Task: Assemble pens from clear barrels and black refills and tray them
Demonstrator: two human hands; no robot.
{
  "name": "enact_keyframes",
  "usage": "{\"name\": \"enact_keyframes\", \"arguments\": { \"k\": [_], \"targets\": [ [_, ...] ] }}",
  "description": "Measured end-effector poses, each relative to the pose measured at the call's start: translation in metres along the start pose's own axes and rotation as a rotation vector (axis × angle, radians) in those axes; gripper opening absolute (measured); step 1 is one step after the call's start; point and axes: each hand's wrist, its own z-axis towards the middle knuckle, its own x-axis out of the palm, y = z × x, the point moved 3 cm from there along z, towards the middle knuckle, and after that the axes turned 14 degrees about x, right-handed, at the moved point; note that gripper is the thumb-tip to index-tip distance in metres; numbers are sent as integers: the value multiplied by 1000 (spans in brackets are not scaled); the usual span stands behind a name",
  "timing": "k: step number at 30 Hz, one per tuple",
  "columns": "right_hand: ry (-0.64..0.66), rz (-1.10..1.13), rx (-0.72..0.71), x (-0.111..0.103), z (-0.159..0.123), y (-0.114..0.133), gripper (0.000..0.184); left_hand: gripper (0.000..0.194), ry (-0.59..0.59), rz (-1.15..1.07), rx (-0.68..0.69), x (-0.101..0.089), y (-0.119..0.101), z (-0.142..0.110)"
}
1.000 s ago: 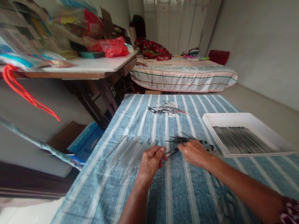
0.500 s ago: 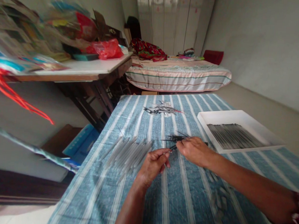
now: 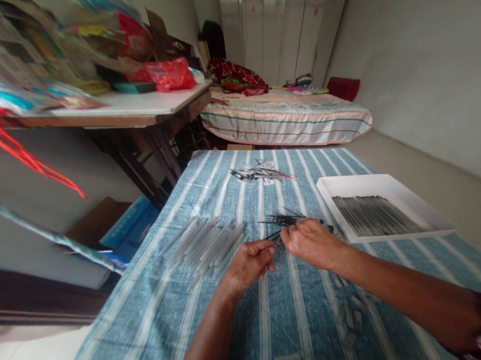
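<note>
My left hand (image 3: pixel 249 266) is closed, thumb against the fingers, on a thin dark stick (image 3: pixel 273 235). Close beside it, my right hand (image 3: pixel 312 244) is also closed, pinching at the same stick's other end; its fingertips are partly hidden. Behind my right hand lies a loose bunch of thin black sticks (image 3: pixel 281 220). Left of my left hand, several translucent grey tubes (image 3: pixel 204 248) lie side by side in a slanted row. Some small grey pieces (image 3: pixel 351 317) are scattered below my right forearm.
A shallow white box (image 3: pixel 389 183) holding a row of grey, dark-tipped sticks (image 3: pixel 378 215) stands at right on the striped tablecloth (image 3: pixel 224 340). Farther back lies a small pile of dark thin pieces (image 3: pixel 261 173). A cluttered side table (image 3: pixel 147 110) is at left, a bed (image 3: pixel 288 115) beyond.
Both hands stay close together, with only slight shifts of the fingers. The dark stick shows more plainly between them. The view has moved a little.
</note>
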Motion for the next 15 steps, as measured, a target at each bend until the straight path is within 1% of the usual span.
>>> {"name": "enact_keyframes", "arguments": {
  "k": [4,7,10,13,15],
  "targets": [
    [-6,19,-20,-7,-3,0,16,34,36,32,-2,2,2,1],
    [-12,47,-15,-9,-3,-4,15,34,32,39,-4,2,5,3],
    [33,78,-11,-10,-2,-10,15,36,35,16,-12,4,7,4],
    [99,113,-23,-11,-1,-15,17,39,63,-13,-32,7,7,3],
    [117,120,-18,-12,-1,-18,18,42,79,-31,-50,9,6,2]
  ]
}}
